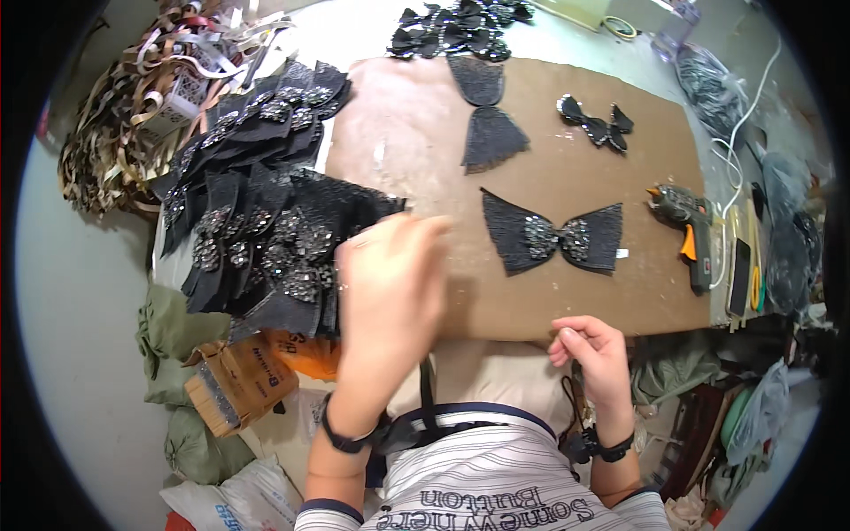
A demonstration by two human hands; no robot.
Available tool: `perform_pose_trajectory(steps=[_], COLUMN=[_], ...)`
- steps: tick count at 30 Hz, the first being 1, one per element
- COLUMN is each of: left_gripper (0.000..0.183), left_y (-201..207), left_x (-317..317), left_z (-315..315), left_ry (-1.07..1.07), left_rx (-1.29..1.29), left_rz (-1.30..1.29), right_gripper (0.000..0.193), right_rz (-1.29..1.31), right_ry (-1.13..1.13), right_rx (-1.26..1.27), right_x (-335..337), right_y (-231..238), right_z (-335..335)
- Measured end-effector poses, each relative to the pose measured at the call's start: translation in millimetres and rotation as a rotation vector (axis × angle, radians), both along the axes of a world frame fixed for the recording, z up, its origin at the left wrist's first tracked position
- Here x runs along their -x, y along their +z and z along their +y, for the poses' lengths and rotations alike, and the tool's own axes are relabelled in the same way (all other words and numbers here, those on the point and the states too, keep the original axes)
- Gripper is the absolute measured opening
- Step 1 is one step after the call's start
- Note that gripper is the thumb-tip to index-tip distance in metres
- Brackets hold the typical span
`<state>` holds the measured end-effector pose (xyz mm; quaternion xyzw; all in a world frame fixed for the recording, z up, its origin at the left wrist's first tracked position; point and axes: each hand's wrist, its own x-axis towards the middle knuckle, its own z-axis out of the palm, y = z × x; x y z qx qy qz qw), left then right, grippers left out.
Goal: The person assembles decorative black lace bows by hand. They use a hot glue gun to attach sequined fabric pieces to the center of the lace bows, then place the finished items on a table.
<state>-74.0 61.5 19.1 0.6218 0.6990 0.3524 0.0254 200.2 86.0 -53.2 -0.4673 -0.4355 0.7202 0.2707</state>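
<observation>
My left hand [394, 279] is smeared by motion beside the right edge of a heap of black bow pieces [305, 239] set with sparkling stones. Whether it holds anything cannot be made out. Close to the board's front edge is my right hand [591, 350], its fingers curled in toward the thumb with nothing visible in them. A large black bow [560, 237] with two beaded clusters lies flat on the brown board [398, 115], ahead of my right hand. Farther back are two plain black fabric pieces [494, 140] and a smaller shiny black bow [598, 124].
A glue gun [686, 226] with an orange trigger lies at the board's right edge, near a white cord [730, 168] and a dark phone-like slab [739, 276]. More small bows [460, 26] are piled at the back. Ribbon strips [124, 115] hang at far left; a cardboard box [235, 385] stands below.
</observation>
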Motion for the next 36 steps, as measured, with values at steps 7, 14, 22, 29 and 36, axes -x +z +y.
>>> perform_pose_trajectory(steps=[7, 14, 22, 29, 36], left_gripper=[0.037, 0.031, 0.030, 0.032, 0.029], left_y=[-68.4, -66.0, -22.0, -1.7, 7.3], left_x=[-56.8, -64.8, -73.5, -82.3, -75.0], left_z=[116.3, 126.5, 36.9, -14.0, -27.4], left_ry=[-0.266, -0.370, -0.358, -0.214, -0.236], left_rx=[0.400, 0.534, 0.576, 0.472, 0.568], left_rz=[0.132, 0.199, -0.670, -0.863, -1.077], right_gripper=[0.020, 0.036, 0.041, 0.028, 0.024], right_rz=[0.047, 0.342, 0.658, 0.432, 0.432], right_ry=[0.072, -0.126, -0.136, -0.210, -0.216], right_rx=[-0.020, 0.201, 0.165, -0.066, -0.170], right_x=[-8.6, -17.3, 3.4, 15.9, 28.2], right_y=[13.3, -8.9, 3.5, 33.1, 46.1], right_z=[-2.7, 17.0, 28.0, 6.7, -14.5])
